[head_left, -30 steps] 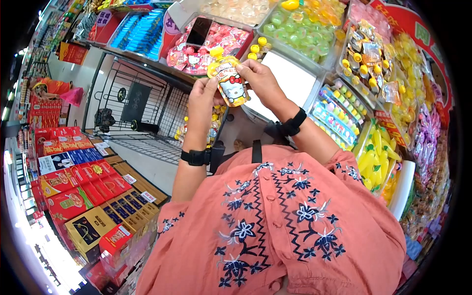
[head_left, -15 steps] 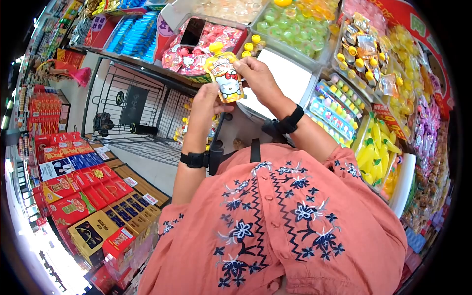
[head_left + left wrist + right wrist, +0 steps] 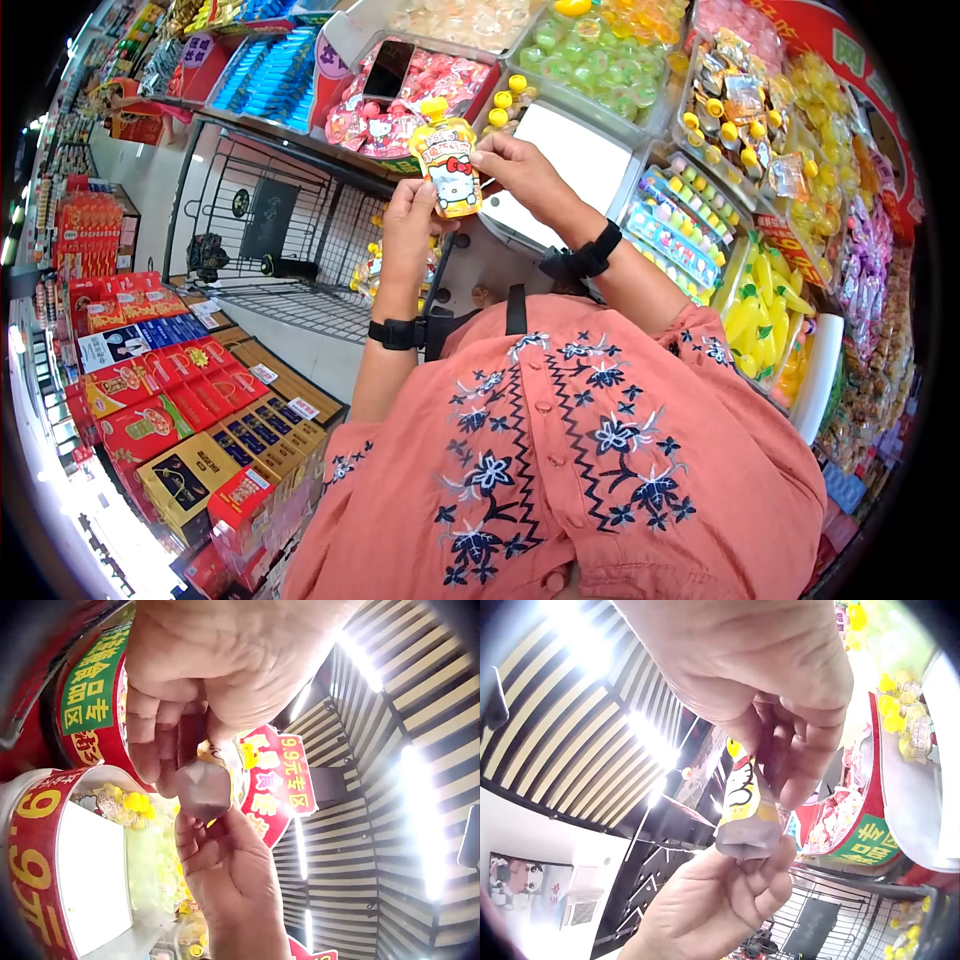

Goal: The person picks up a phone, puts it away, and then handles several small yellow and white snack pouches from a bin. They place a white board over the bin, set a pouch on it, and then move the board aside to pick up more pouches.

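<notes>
A yellow drink pouch (image 3: 455, 172) with a yellow cap and a white cartoon cat with a red bow is held upright between both hands, over the cart's near right end. My left hand (image 3: 408, 215) pinches its lower left edge, thumb on the printed front. At its upper right edge, my right hand (image 3: 528, 180) pinches with thumb and fingers. From below, the right wrist view shows the pouch's silvery folded base (image 3: 748, 838), with the left hand (image 3: 709, 907) beneath. The left wrist view shows that base (image 3: 204, 789) between the two hands.
A wire shopping cart (image 3: 290, 290) stands at left, with yellow-capped pouches (image 3: 375, 265) inside. A phone (image 3: 389, 70) lies on pink candy packs (image 3: 350, 115). Beside the hands is a white panel (image 3: 575, 165); bins of green jellies (image 3: 590, 65) and banana-shaped sweets (image 3: 760, 320) line the right.
Both hands have brought the pouch slightly left and lower, turning it more upright. The grip stays on both edges. The head view has shifted a little.
</notes>
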Demonstrator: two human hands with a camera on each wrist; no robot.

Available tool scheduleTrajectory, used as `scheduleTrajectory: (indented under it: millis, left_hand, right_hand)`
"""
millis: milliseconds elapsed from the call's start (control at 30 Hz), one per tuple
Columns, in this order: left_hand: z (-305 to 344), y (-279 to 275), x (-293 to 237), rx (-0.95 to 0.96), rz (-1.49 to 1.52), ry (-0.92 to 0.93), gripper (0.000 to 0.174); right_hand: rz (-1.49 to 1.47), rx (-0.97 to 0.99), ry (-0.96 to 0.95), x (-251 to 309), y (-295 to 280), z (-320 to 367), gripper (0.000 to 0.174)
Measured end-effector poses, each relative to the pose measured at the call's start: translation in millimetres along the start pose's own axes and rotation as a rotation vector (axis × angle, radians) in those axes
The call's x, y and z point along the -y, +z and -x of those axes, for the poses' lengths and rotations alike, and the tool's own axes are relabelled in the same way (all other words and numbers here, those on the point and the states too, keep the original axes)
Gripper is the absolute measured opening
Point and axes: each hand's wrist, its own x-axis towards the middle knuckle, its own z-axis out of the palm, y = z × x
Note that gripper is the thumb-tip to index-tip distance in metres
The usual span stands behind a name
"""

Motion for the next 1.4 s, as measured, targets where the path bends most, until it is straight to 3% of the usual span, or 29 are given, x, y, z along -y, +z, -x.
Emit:
scheduleTrajectory:
  millis: [67,167,333,433,567,800,933,1133,1233,1400]
  left_hand:
    - [-9.1,-13.4,4.6,0.040,0.004,-0.038,0.028]
    - [-23.7,-1.2,-28.9,0.049,-0.070,0.103,0.031]
    - [-65.5,-0.5,-60.4,0.027,-0.321,0.214,0.049]
    - [-86.1,10.5,-63.9,0.183,-0.337,0.317,0.044]
    - [-116.5,13.7,-44.9,0.174,-0.603,0.301,0.034]
    - [-129.7,39.6,-1.9,0.090,-1.179,0.437,0.038]
    - [-137.7,45.5,19.0,0.075,-1.302,0.442,0.032]
    - [-148.8,51.8,37.5,0.060,-1.396,0.467,0.024]
    - [-152.3,50.4,46.0,0.073,-1.420,0.662,0.023]
    - [-161.9,46.1,62.8,0.060,-1.520,0.810,0.028]
  right_hand:
    - [0.027,0.032,-0.033,-0.7,-5.1,-5.2,0.022]
    - [0.140,0.100,-0.093,10.0,-13.1,-16.6,0.020]
    - [0.313,0.117,-0.220,15.5,-28.8,-45.0,0.017]
    - [0.336,0.110,-0.266,6.2,-45.8,-59.9,0.017]
    - [0.478,0.002,-0.338,-18.0,-63.6,-68.5,0.015]
    - [0.555,-0.211,-0.153,-68.2,-98.2,-61.2,0.023]
    - [0.403,-0.181,0.130,-61.5,-108.2,-35.3,0.030]
    - [0.309,-0.209,0.181,-61.7,-110.6,-17.3,0.031]
    - [0.290,-0.208,0.197,-65.3,-111.9,-15.3,0.030]
    - [0.284,-0.205,0.217,-68.3,-113.6,-11.9,0.030]
